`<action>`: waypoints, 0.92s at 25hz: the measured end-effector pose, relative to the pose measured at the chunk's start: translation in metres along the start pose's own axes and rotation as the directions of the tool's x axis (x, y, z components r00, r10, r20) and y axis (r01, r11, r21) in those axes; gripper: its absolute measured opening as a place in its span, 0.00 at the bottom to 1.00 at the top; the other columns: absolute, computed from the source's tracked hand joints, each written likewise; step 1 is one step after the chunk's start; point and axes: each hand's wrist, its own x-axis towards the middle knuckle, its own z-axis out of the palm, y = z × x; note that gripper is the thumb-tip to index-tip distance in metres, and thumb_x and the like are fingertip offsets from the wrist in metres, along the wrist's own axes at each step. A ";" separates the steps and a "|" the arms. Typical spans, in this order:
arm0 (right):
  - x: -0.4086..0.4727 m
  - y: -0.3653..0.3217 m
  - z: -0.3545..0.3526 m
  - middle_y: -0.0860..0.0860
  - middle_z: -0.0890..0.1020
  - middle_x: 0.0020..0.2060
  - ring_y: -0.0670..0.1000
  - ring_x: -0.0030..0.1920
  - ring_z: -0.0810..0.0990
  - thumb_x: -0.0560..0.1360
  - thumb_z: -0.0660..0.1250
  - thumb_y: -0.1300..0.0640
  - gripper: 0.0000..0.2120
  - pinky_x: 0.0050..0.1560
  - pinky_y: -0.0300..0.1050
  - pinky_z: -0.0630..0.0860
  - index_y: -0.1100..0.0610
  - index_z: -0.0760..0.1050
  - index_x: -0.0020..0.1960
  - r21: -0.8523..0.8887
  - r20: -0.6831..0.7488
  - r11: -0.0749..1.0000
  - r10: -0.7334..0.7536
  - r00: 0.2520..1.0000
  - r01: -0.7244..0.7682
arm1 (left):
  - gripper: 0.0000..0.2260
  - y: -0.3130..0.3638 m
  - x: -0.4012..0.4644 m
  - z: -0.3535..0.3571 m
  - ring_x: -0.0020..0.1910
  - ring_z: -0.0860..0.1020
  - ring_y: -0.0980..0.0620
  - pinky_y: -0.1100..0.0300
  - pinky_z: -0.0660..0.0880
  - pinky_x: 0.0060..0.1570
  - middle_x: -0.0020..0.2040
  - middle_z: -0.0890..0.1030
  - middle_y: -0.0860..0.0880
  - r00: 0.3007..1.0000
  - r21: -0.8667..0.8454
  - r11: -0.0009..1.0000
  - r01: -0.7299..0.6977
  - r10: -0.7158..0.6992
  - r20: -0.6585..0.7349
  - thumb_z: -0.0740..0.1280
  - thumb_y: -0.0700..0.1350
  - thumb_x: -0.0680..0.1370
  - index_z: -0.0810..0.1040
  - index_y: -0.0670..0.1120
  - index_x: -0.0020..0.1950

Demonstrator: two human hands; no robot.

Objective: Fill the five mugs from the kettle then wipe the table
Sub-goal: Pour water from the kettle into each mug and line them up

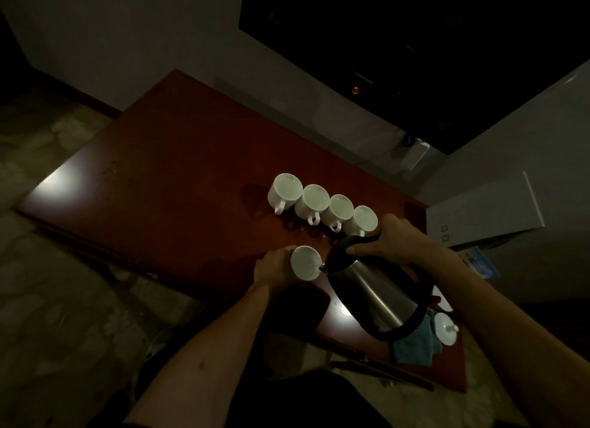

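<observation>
Dim room, reddish-brown wooden table against a pale wall, kettle tipped over the fifth mug.

Four white mugs stand in a touching row near the table's far edge, each showing liquid inside, with wet patches on the wood beside them. Closer to the near edge, the left hand wraps around the fifth mug, while the right hand grips the black handle of the steel kettle, which is tilted with its spout at that mug's rim. A blue cloth lies by the table's right end, partly under the kettle, beside a white lidded pot.
</observation>
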 end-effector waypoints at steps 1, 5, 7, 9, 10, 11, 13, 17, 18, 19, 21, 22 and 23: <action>0.000 0.000 0.000 0.49 0.85 0.46 0.51 0.44 0.86 0.38 0.64 0.12 0.60 0.48 0.54 0.85 0.53 0.78 0.57 0.002 0.001 1.000 0.001 1.000 -0.001 | 0.33 0.000 0.000 0.000 0.60 0.79 0.51 0.44 0.77 0.57 0.60 0.82 0.55 1.000 0.008 1.000 -0.001 0.001 0.001 0.80 0.58 0.63 0.74 0.58 0.65; -0.001 -0.002 -0.001 0.50 0.86 0.45 0.51 0.44 0.86 0.39 0.66 0.14 0.58 0.48 0.55 0.85 0.53 0.78 0.55 0.018 0.003 1.000 -0.009 1.000 0.009 | 0.33 -0.001 0.002 0.002 0.61 0.79 0.50 0.43 0.77 0.56 0.60 0.81 0.54 1.000 0.030 1.000 -0.007 0.007 0.003 0.80 0.57 0.63 0.73 0.58 0.66; -0.002 -0.005 -0.002 0.50 0.86 0.45 0.51 0.43 0.86 0.41 0.67 0.16 0.54 0.47 0.54 0.85 0.54 0.79 0.54 0.014 0.003 1.000 -0.016 1.000 0.015 | 0.33 -0.002 0.002 0.002 0.61 0.79 0.50 0.43 0.77 0.57 0.60 0.81 0.55 1.000 0.027 1.000 0.001 -0.001 0.009 0.80 0.57 0.63 0.73 0.58 0.66; -0.003 -0.007 -0.002 0.50 0.86 0.44 0.51 0.43 0.86 0.42 0.67 0.17 0.53 0.47 0.54 0.85 0.54 0.79 0.54 0.014 0.004 1.000 -0.009 1.000 0.009 | 0.34 -0.004 0.003 0.004 0.60 0.79 0.51 0.43 0.77 0.56 0.60 0.82 0.55 1.000 0.027 1.000 -0.003 0.003 0.002 0.80 0.57 0.63 0.73 0.58 0.66; -0.003 -0.007 -0.003 0.50 0.85 0.45 0.51 0.43 0.86 0.41 0.67 0.16 0.55 0.47 0.54 0.85 0.54 0.79 0.54 0.012 0.002 1.000 -0.004 1.000 0.004 | 0.34 -0.004 0.003 0.004 0.60 0.79 0.51 0.43 0.77 0.56 0.60 0.82 0.55 1.000 0.024 1.000 -0.004 0.004 -0.003 0.81 0.57 0.63 0.74 0.58 0.66; -0.002 -0.007 -0.003 0.50 0.85 0.46 0.51 0.44 0.86 0.40 0.67 0.15 0.56 0.47 0.53 0.85 0.54 0.78 0.55 0.009 0.001 1.000 -0.003 1.000 0.003 | 0.34 -0.004 0.003 0.005 0.60 0.79 0.51 0.44 0.77 0.56 0.60 0.82 0.55 1.000 0.020 1.000 -0.006 0.006 -0.001 0.81 0.57 0.63 0.74 0.57 0.66; 0.000 -0.005 -0.002 0.50 0.85 0.47 0.51 0.45 0.85 0.39 0.66 0.14 0.58 0.48 0.53 0.85 0.53 0.78 0.56 0.003 0.000 1.000 0.002 1.000 -0.002 | 0.33 -0.006 0.004 0.006 0.59 0.80 0.51 0.45 0.78 0.56 0.60 0.82 0.55 1.000 0.012 1.000 -0.011 0.011 -0.001 0.80 0.58 0.63 0.74 0.59 0.65; 0.003 -0.003 -0.001 0.50 0.85 0.48 0.52 0.46 0.85 0.39 0.65 0.13 0.59 0.48 0.55 0.85 0.52 0.77 0.56 0.004 0.013 1.000 0.005 1.000 -0.005 | 0.33 -0.008 0.005 0.009 0.59 0.80 0.51 0.43 0.78 0.55 0.59 0.82 0.56 1.000 0.009 1.000 -0.012 0.012 -0.003 0.79 0.58 0.63 0.73 0.59 0.65; 0.004 -0.003 0.000 0.50 0.85 0.47 0.52 0.45 0.85 0.39 0.66 0.13 0.58 0.48 0.56 0.85 0.52 0.77 0.55 0.007 0.009 1.000 0.002 1.000 -0.002 | 0.32 -0.008 0.005 0.010 0.60 0.80 0.51 0.44 0.78 0.56 0.60 0.82 0.56 1.000 0.007 1.000 -0.015 0.015 -0.007 0.79 0.58 0.63 0.73 0.59 0.65; 0.003 -0.003 0.000 0.50 0.85 0.47 0.52 0.45 0.86 0.39 0.66 0.13 0.58 0.48 0.56 0.85 0.53 0.78 0.55 0.008 0.005 1.000 -0.002 1.000 0.002 | 0.32 -0.007 0.004 0.009 0.60 0.79 0.51 0.44 0.78 0.56 0.60 0.82 0.55 1.000 0.001 1.000 -0.019 0.019 -0.012 0.79 0.58 0.64 0.73 0.59 0.65; 0.003 -0.005 0.000 0.50 0.85 0.46 0.52 0.45 0.86 0.39 0.66 0.13 0.57 0.47 0.56 0.86 0.53 0.78 0.54 0.000 0.002 1.000 -0.012 1.000 0.012 | 0.31 -0.007 0.004 0.009 0.61 0.79 0.51 0.42 0.75 0.59 0.60 0.81 0.56 1.000 -0.002 1.000 -0.012 0.012 -0.022 0.79 0.58 0.64 0.74 0.59 0.65; 0.003 -0.006 0.000 0.50 0.85 0.46 0.51 0.45 0.86 0.39 0.66 0.13 0.57 0.47 0.56 0.86 0.53 0.78 0.54 -0.002 0.000 1.000 -0.014 1.000 0.014 | 0.31 -0.008 0.004 0.009 0.62 0.78 0.52 0.40 0.73 0.61 0.60 0.81 0.56 1.000 -0.002 1.000 -0.003 0.003 -0.027 0.79 0.58 0.64 0.74 0.59 0.65; 0.003 -0.005 0.000 0.50 0.85 0.46 0.51 0.44 0.86 0.39 0.65 0.13 0.58 0.47 0.56 0.86 0.53 0.78 0.54 -0.002 -0.003 1.000 -0.016 1.000 0.016 | 0.31 -0.009 0.004 0.009 0.62 0.77 0.52 0.38 0.71 0.62 0.60 0.81 0.57 1.000 0.000 1.000 0.004 -0.004 -0.028 0.79 0.59 0.64 0.73 0.60 0.65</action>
